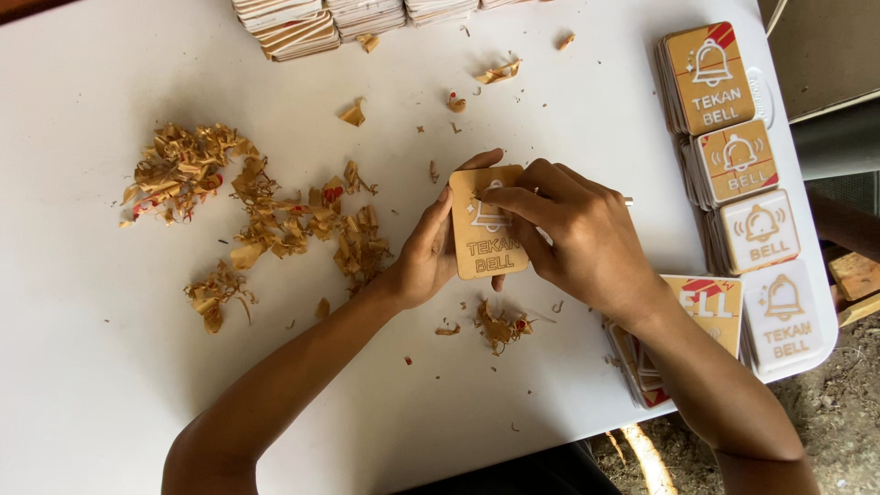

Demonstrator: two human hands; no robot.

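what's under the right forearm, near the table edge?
A stack of square tan plaques on the white table lies partly under the right forearm. The top plaque's left part and the lower plaques' faces are covered.

The scene was lit by bright, diffuse daylight, rendering the white desk (110, 367) nearly washed out at the left and centre, without hard glare spots. Soft-edged shadows fell beneath the forearms and beside the left hand (423, 252) and right hand (577, 234), and faint shadows lay under the paper shavings (266, 215), while the ground (839, 412) at the lower right stayed dimmer. Focus was sharp across the centre, with mild softening and slight wide-angle curvature toward the frame edges, notably at the stacked plaques (742, 160) on the right.
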